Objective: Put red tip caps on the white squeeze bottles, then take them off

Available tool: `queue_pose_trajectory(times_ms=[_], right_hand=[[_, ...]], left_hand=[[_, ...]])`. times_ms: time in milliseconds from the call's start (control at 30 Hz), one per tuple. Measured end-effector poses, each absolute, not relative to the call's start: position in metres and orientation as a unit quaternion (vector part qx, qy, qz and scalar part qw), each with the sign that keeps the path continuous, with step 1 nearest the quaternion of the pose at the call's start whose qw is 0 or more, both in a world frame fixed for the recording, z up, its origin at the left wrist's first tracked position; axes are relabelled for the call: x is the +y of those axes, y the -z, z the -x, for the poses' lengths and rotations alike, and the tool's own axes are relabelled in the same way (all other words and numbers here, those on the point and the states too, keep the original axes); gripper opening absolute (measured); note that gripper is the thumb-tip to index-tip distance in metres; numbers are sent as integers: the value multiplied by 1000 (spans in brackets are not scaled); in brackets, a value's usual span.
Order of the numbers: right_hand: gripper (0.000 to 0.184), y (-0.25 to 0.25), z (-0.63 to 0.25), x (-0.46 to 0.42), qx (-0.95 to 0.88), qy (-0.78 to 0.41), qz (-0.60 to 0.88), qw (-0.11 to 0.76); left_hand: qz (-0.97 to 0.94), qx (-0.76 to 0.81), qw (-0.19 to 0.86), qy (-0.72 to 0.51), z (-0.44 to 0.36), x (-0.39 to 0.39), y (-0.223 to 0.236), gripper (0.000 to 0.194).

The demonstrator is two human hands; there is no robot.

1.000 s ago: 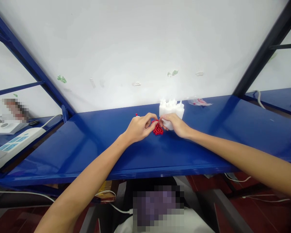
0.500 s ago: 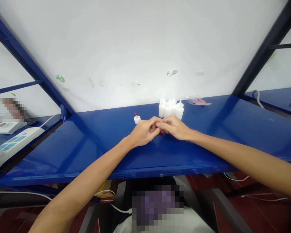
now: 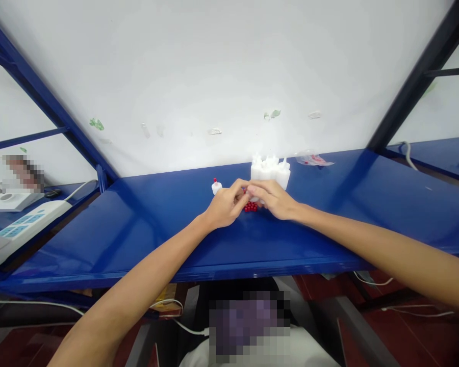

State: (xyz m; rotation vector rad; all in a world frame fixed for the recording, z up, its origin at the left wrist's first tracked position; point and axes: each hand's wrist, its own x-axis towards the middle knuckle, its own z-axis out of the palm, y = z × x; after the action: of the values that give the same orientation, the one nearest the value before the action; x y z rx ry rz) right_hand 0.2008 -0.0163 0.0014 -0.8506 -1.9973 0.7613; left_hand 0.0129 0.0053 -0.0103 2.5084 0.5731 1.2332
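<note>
Over the blue table my two hands meet at the fingertips. My right hand (image 3: 273,198) has its fingers closed round a small white bottle (image 3: 254,197), mostly hidden by the fingers. Beside it, my left hand (image 3: 225,205) is pinched at the bottle's end, where a bit of a red cap (image 3: 245,190) shows between the fingers. Just below them lies a cluster of small red caps (image 3: 251,207). Behind my right hand stand several white dropper bottles (image 3: 270,172) with bare nozzles. To the left, a single white bottle with a red cap (image 3: 216,188) is partly covered by my left hand.
The blue table (image 3: 156,219) meets a white wall at the back. A clear plastic bag with red in it (image 3: 314,159) lies at the back right. Blue metal posts (image 3: 409,86) rise on both sides. A white power strip (image 3: 28,224) is at the far left.
My hands have shifted slightly, with the fingers lifted a little. More of the red caps and a bit of the white bottle now show between and beneath them.
</note>
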Motion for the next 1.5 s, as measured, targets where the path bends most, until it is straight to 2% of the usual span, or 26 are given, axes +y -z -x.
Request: queue_pose_trajectory(times_ms=[167,267,333,400,533,700,800,867,933,1100,1233,1500], right_hand=[[55,0,-207,-8,-750,-313,389,434],[54,-1,-206,-6,-731,-339,387,449],[49,-2,-204,-7,-726,-367,370,450],[44,-2,-201,-9,-722,-403,339,450],[41,0,-196,-16,-714,-457,286,447],[37,-2,-196,-17,-741,-394,318,442],[41,-7,-198,-16,-751,-352,353,434],[41,-9,-199,-16,-739,-357,375,430],[37,-9,-200,-17,-718,-368,395,439],[21,-7,-201,-16,-668,-379,414,489],[25,-7,-205,-12,-664,-393,402,493],[25,-4,-206,-4,-607,-508,383,477]], left_hand=[[-804,277,91,-519,13,27,5,12],[-817,286,79,-494,21,30,2,10],[-851,263,74,-449,15,25,1,21],[-884,214,86,-407,2,16,2,28],[-858,194,163,-447,-19,0,1,16],[-781,251,218,-529,-13,10,-5,17],[-714,334,151,-596,5,31,-4,16],[-711,391,63,-581,20,45,0,14],[-724,416,17,-550,33,55,4,13],[-783,421,8,-457,44,65,12,14],[-801,445,26,-400,43,69,14,14],[-767,469,-1,-438,44,63,9,22]])
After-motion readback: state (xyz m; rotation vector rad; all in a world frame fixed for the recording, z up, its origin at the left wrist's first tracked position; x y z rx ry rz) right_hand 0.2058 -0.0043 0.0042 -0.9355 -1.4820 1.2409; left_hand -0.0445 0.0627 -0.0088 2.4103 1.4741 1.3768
